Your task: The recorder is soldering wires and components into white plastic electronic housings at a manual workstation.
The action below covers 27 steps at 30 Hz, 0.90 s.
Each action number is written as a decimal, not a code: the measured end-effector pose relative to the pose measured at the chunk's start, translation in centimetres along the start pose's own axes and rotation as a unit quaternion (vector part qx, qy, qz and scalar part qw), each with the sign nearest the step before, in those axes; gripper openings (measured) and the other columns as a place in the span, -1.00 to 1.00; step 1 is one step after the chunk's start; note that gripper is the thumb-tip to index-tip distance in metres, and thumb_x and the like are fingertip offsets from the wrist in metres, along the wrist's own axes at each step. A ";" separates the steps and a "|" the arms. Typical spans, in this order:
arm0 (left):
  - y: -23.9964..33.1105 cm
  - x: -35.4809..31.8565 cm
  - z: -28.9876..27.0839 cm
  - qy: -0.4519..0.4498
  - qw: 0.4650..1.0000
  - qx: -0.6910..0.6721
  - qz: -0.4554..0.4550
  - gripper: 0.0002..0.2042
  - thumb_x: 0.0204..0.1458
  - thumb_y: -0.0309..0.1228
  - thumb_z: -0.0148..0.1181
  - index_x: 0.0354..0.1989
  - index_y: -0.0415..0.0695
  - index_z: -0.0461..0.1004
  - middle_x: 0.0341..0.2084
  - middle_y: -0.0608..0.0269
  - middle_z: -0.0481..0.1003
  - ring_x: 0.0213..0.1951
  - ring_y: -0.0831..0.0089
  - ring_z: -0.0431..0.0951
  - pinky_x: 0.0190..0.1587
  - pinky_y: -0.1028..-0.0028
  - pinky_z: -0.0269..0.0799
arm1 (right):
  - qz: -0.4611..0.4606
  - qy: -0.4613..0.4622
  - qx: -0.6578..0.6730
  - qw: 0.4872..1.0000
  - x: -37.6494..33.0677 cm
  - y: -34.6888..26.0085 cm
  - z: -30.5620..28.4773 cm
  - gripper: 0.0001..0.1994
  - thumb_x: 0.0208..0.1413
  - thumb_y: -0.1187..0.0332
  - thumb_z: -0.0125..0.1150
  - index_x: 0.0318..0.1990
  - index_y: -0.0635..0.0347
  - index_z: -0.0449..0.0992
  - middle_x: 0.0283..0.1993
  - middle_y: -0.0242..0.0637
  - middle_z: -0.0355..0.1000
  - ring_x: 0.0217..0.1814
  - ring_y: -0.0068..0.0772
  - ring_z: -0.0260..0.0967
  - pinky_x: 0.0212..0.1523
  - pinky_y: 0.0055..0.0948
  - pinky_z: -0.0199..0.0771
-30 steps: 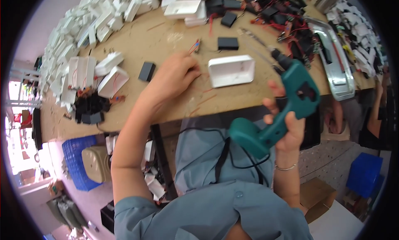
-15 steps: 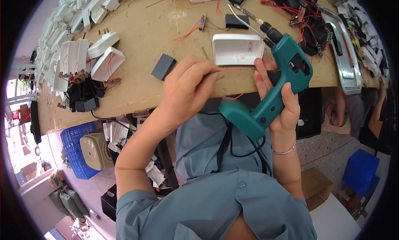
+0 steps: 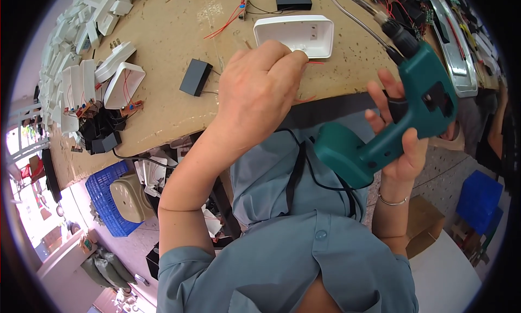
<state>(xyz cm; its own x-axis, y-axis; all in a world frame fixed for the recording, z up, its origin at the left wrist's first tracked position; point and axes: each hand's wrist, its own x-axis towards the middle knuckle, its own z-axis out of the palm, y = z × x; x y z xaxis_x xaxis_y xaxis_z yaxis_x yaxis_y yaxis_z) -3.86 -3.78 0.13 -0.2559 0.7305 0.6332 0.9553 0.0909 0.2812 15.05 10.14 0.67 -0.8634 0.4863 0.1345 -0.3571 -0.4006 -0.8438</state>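
Note:
A green soldering gun with a long metal tip and a thin curved tube is held in my right hand. Its tip points up and away to the left, and the fingers sit loosely around the handle below the black trigger. My left hand is closed in a pinch above the table's near edge, with red wires sticking out past its fingertips. Thin dark leads run from a black box toward that hand. Just beyond the fingertips lies an open white plastic case.
At the far side are another black box and a small circuit board with red wires. White housings pile up at the left, near wired cases. A metal tray stands right. A black cord crosses my lap.
My right hand has drawn the soldering gun right and toward me, away from the white case. My left hand, still pinching, has turned its back upward. The view has shifted slightly.

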 end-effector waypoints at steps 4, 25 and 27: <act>-0.1 0.4 0.3 0.043 0.998 0.032 0.017 -0.86 -0.29 -0.53 0.16 -0.48 -0.10 0.40 -0.61 0.34 0.30 -0.56 0.39 0.35 -0.44 0.44 0.17 | -0.011 0.056 -0.060 0.997 -2.2 -0.8 -0.1 -0.28 -0.05 0.22 0.21 0.17 0.39 -0.01 0.20 0.16 -0.02 0.10 -0.08 0.23 -0.14 -0.36 0.46; -2.1 3.4 3.3 0.180 0.979 0.031 0.088 -0.90 -0.30 -0.51 0.18 -0.53 -0.14 0.47 -0.31 0.22 0.38 -0.26 0.31 0.36 -0.18 0.36 0.10 | 0.046 0.146 -0.296 0.943 -7.3 -0.8 2.9 -0.35 -0.20 0.39 0.28 0.07 0.43 0.13 -0.08 0.04 0.32 -0.43 -0.50 0.35 -0.36 -0.60 0.37; -3.1 3.7 4.6 0.323 0.925 -0.056 0.195 -0.93 -0.30 -0.54 0.15 -0.56 -0.21 0.44 -0.33 0.13 0.37 -0.27 0.22 0.36 -0.20 0.33 0.16 | 0.047 0.143 -0.299 0.942 -7.2 -0.7 2.9 -0.36 -0.20 0.40 0.27 0.07 0.43 0.13 -0.08 0.04 0.31 -0.42 -0.50 0.35 -0.35 -0.60 0.38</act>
<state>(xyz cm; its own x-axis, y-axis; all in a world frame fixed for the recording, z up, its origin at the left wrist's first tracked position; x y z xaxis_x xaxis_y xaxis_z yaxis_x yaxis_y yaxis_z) -7.06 1.76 -1.65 0.0357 0.1340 0.9903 0.9816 -0.1907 -0.0096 20.50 4.64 1.78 -0.7195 0.6940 -0.0281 0.0540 0.0156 -0.9984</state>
